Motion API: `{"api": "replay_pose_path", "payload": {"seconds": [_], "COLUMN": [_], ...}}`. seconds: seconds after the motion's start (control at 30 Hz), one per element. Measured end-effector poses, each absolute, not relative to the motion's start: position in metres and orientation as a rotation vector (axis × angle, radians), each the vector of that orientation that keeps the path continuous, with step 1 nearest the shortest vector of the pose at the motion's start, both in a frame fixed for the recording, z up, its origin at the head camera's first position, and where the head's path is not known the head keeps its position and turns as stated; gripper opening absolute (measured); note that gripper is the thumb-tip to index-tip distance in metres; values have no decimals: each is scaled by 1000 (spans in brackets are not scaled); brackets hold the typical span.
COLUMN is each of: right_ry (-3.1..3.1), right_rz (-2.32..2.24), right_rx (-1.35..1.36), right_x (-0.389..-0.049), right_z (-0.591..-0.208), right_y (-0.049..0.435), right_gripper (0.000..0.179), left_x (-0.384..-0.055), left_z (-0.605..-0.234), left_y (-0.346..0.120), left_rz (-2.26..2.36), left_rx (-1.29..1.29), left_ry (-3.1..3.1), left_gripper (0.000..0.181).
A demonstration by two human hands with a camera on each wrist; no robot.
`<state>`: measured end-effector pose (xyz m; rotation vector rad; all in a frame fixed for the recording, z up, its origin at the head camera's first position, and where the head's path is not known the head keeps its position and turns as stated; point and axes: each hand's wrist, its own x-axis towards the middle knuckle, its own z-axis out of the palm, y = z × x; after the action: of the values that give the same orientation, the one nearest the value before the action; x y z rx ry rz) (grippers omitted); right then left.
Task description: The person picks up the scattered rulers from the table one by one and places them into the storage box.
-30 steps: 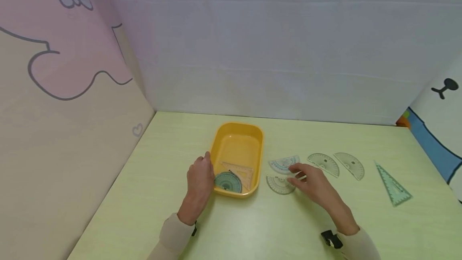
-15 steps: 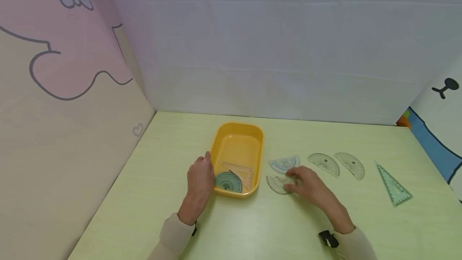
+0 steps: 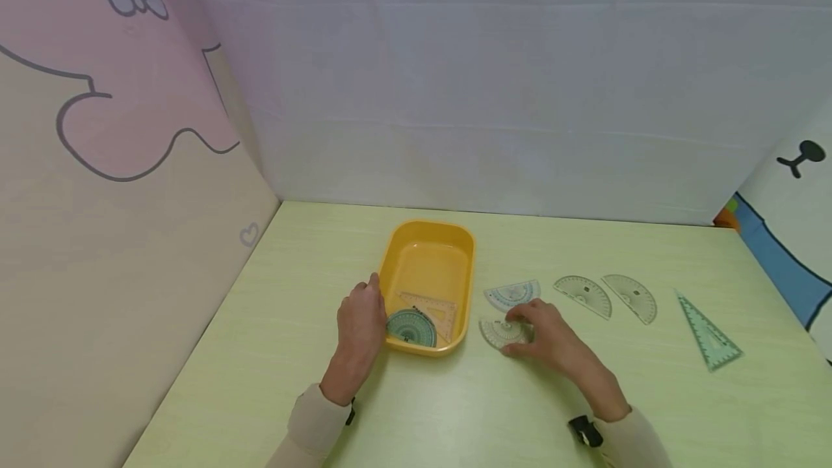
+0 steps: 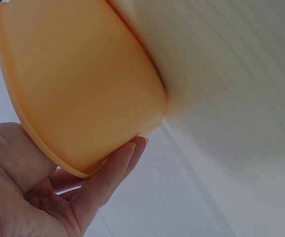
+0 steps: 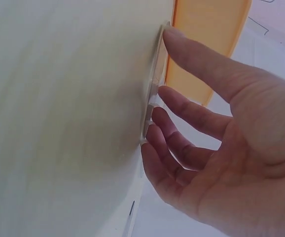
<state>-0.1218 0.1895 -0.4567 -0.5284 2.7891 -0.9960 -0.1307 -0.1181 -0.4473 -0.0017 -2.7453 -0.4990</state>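
Head view, left hand (image 3: 360,322) gripping tray (image 3: 434,266), right hand (image 3: 548,334) spread, touching illegibly marked protractor (image 3: 495,333)

Your left hand (image 3: 360,320) gripped a yellow tray (image 3: 432,262) as your right hand (image 3: 548,336) touched a clear protractor (image 3: 495,334); a green triangle (image 3: 704,328) lay toward the table's (image 3: 455,410) right edge.

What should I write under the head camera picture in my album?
The left hand grips a yellow tray while the right hand touches a clear protractor.
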Motion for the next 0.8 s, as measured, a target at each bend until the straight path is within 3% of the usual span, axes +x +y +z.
{"api": "replay_pose_path", "payload": {"seconds": [0.43, 0.8], "right_ry": [2749, 2702], "right_rz": [-1036, -1132], "right_rx": [-556, -704], "right_x": [-126, -129], "right_z": [-456, -457], "right_y": [193, 204], "right_gripper": [45, 25], "left_x": [-129, -129], "left_z": [-446, -447], "left_y": [-118, -118], "left_rz": [-478, -464], "left_rx": [-1, -5], "left_ry": [-2741, -2722], "left_gripper": [26, 27]}}
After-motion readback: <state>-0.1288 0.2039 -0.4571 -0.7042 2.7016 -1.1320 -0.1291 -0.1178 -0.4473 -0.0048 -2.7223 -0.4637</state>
